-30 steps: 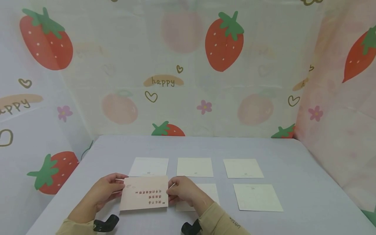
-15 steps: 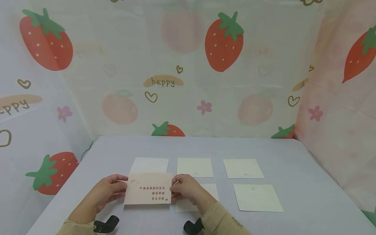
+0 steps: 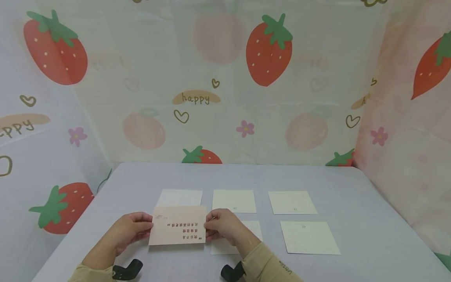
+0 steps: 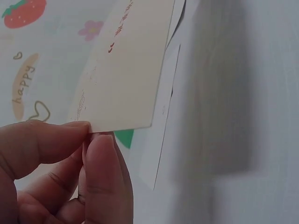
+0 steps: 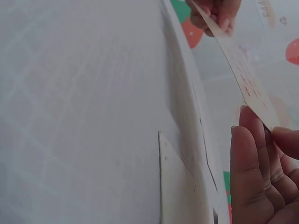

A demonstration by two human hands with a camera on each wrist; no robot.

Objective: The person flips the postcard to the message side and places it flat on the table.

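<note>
A pale pink card (image 3: 177,226) with dark printed characters, upside down in the head view, is held between both hands above the table. My left hand (image 3: 125,235) pinches its left edge between thumb and fingers; in the left wrist view the thumb and fingertips meet at a corner of the card (image 4: 126,84). My right hand (image 3: 227,231) pinches the opposite edge, as the right wrist view also shows on the card (image 5: 247,79). The raised card covers the near part of a white card (image 3: 179,197) lying behind it.
Several cream cards lie on the white table (image 3: 366,211): one at the back middle (image 3: 234,201), one at the back right (image 3: 292,202), one at the front right (image 3: 310,237). The right hand partly hides another card (image 3: 253,229). Strawberry-print cloth (image 3: 218,129) encloses the table.
Both hands have shifted the pink card slightly right and away from the body, and it sits more level. During the last half second it has hardly moved. The cards on the table stay put.
</note>
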